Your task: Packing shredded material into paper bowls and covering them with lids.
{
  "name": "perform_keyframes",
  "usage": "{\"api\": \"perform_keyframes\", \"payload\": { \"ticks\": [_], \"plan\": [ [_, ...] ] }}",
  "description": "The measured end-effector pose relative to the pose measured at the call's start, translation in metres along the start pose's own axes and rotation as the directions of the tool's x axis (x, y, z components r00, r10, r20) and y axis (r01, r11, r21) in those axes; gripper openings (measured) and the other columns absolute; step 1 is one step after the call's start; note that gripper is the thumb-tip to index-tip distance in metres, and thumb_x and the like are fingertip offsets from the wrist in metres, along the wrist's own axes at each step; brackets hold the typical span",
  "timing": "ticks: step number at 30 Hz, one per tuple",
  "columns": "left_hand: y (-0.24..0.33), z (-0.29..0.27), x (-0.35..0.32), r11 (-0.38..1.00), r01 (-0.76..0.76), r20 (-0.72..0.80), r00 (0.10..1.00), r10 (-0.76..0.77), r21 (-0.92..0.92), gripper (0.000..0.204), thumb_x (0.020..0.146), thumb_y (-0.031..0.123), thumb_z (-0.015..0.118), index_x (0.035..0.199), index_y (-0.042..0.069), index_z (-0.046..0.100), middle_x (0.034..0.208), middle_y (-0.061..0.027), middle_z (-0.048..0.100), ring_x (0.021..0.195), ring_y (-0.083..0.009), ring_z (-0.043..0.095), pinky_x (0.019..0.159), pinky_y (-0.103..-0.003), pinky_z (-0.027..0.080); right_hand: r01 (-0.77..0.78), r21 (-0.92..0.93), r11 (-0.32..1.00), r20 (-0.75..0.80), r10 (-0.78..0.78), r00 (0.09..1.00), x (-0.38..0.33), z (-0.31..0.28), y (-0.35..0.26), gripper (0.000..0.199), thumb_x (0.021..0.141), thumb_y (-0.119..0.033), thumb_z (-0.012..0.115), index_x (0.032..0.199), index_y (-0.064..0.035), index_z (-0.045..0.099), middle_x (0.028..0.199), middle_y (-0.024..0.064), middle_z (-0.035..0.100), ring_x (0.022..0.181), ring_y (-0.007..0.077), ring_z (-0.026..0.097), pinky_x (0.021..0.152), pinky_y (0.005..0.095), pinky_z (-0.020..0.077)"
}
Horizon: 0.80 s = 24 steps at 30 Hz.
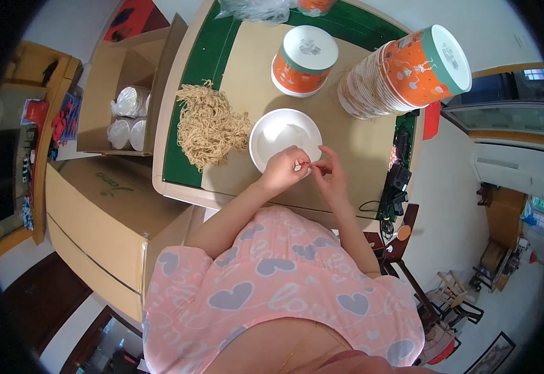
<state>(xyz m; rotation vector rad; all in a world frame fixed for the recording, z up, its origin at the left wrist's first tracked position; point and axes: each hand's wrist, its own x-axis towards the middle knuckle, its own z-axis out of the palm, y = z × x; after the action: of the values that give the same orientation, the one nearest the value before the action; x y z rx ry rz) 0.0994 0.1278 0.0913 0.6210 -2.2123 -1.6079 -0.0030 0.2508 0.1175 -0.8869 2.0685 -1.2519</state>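
Observation:
My left hand (282,169) and my right hand (330,179) meet over the near right rim of a white paper bucket (262,134). The bucket stands with its open mouth up, and its inside shows plain white. Both hands are pinched, fingertips almost touching; whatever lies between them is too small to make out. To the left of the bucket is a loose, tangled heap of beige cords (206,128). Behind it, an orange and green paper bucket (303,78) rests upside down, its white base upward.
A tall, tilted stack of nested paper buckets (387,78) leans at the right. Black adapters and cables (397,187) lie along the table's right edge. Clear plastic wrapping (256,9) is at the back. Left of the table, an open cardboard box (141,75) holds wrapped white rolls or stacks above another carton (103,212).

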Motion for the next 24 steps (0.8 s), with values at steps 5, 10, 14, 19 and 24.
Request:
{"api": "perform_keyframes", "payload": {
  "ticks": [5,10,14,19,24],
  "plan": [
    [0.0,0.005,-0.002,0.999,-0.004,-0.051,0.999,0.007,0.046,0.008,0.075,0.008,0.066,0.08,0.005,0.062,0.077,-0.0071,0.06,0.058,-0.0163,0.055,0.053,-0.028,0.046,-0.069,0.08,0.994,0.002,0.069,0.998,0.002,0.0,0.0,0.047,0.081,-0.001,0.06,0.124,-0.0097,0.044,0.084,0.0059,0.065,0.076,0.0113,0.061,0.07,0.0249,0.0489],
    [0.003,0.002,-0.001,0.994,-0.071,-0.042,0.996,0.074,0.083,0.005,0.076,0.007,0.066,0.079,0.006,0.063,0.076,-0.0079,0.06,0.058,-0.0198,0.057,0.053,-0.031,0.047,-0.099,0.161,0.982,0.047,0.093,0.995,0.005,-0.002,0.012,0.05,0.081,0.001,0.059,0.126,-0.0087,0.04,0.084,0.0052,0.063,0.076,0.0112,0.06,0.07,0.0244,0.0483],
    [0.003,-0.001,-0.001,0.977,-0.127,-0.006,0.991,0.13,0.17,0.004,0.076,0.007,0.065,0.08,0.007,0.064,0.078,-0.0081,0.061,0.062,-0.0237,0.06,0.056,-0.033,0.048,-0.086,0.173,0.981,0.06,0.076,0.995,0.005,-0.002,0.016,0.051,0.082,0.002,0.058,0.128,-0.0079,0.037,0.084,0.0044,0.062,0.077,0.0102,0.059,0.071,0.0235,0.0473],
    [0.007,-0.001,-0.002,0.956,-0.228,0.026,0.973,0.227,0.187,0.005,0.076,0.008,0.066,0.081,0.008,0.066,0.08,-0.0079,0.062,0.068,-0.0277,0.061,0.059,-0.036,0.049,-0.114,0.224,0.968,0.061,0.103,0.993,0.006,-0.004,0.015,0.051,0.082,0.002,0.058,0.128,-0.0078,0.037,0.084,0.0043,0.062,0.077,0.01,0.058,0.071,0.023,0.0465],
    [0.009,0.001,-0.005,0.941,-0.221,0.01,0.974,0.226,0.256,0.007,0.075,0.01,0.067,0.081,0.007,0.066,0.079,-0.0079,0.062,0.067,-0.0277,0.061,0.059,-0.036,0.05,-0.108,0.209,0.972,0.075,0.094,0.993,0.006,-0.004,0.016,0.051,0.082,0.003,0.058,0.127,-0.0078,0.037,0.084,0.0047,0.062,0.077,0.0101,0.059,0.07,0.0229,0.0468]
  ]
}}
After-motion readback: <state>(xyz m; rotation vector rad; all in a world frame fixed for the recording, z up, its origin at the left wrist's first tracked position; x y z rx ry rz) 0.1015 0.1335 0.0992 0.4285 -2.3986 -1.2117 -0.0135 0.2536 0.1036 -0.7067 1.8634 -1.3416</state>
